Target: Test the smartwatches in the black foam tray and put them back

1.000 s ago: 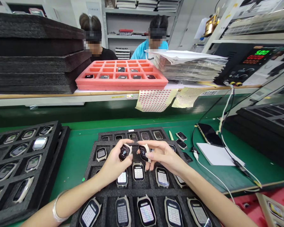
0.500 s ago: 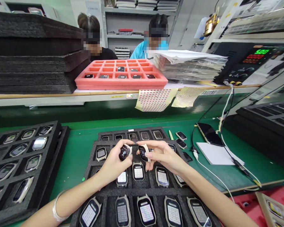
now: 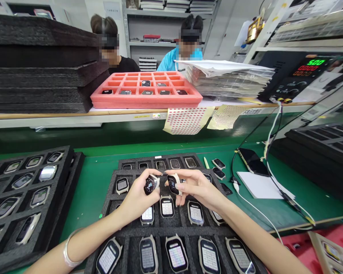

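Note:
My left hand (image 3: 138,194) grips a smartwatch (image 3: 151,184) without a strap, its lit dark screen turned partly up. A second strapless smartwatch (image 3: 172,185) is pinched between the thumb and fingers of my right hand (image 3: 196,186), tilted with its screen facing left. The two watches are close together but apart. Below both hands lies a black foam tray (image 3: 131,232) whose compartments hold several watches with lit white grid screens, among them a watch (image 3: 167,207) just under my hands. My forearms and hands hide part of the tray.
Another foam tray of watches (image 3: 53,213) sits at left. To the right are loose watch faces (image 3: 218,163), a phone (image 3: 253,161), white paper (image 3: 264,185) and cables. A pink foam tray (image 3: 145,101) and black foam stack (image 3: 42,72) stand on the shelf. Two people sit beyond.
My hands and the two watches hold almost the same position. Across the shelf, the person on the left has shifted slightly to the left.

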`<state>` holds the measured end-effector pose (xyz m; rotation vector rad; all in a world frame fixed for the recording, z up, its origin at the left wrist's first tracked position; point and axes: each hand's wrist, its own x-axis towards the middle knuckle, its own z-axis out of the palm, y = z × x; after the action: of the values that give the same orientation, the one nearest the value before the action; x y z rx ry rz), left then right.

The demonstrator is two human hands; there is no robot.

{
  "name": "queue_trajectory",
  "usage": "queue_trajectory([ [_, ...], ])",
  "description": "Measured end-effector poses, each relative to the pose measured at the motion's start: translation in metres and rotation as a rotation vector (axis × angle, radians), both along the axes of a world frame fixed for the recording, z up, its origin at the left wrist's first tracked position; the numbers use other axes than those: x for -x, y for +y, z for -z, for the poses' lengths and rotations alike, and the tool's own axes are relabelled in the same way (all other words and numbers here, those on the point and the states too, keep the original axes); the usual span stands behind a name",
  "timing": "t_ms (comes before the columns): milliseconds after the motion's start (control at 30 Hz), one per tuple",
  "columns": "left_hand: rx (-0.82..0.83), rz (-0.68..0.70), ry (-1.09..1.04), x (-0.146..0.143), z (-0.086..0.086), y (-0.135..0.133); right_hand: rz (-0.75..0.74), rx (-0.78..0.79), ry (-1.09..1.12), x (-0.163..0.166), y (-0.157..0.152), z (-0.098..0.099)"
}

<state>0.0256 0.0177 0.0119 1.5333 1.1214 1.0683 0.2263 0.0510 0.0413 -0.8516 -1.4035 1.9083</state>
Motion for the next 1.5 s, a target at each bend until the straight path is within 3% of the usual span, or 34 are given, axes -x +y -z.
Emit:
queue_trajectory([
  [300,0.044,0.008,-0.033,-0.001,-0.003,-0.002,-0.05,0.006,-0.027,-0.002,0.003,0.003],
  [567,0.24,0.053,-0.507,-0.005,0.008,0.004,-0.053,0.053,0.041,-0.002,0.005,0.008],
  [700,0.299,0.051,-0.628,-0.006,0.005,0.006,-0.015,0.063,0.05,-0.003,0.007,0.008],
  [1500,0.252,0.111,-0.595,-0.003,-0.001,0.001,0.182,-0.177,-0.093,0.003,0.001,0.011],
])
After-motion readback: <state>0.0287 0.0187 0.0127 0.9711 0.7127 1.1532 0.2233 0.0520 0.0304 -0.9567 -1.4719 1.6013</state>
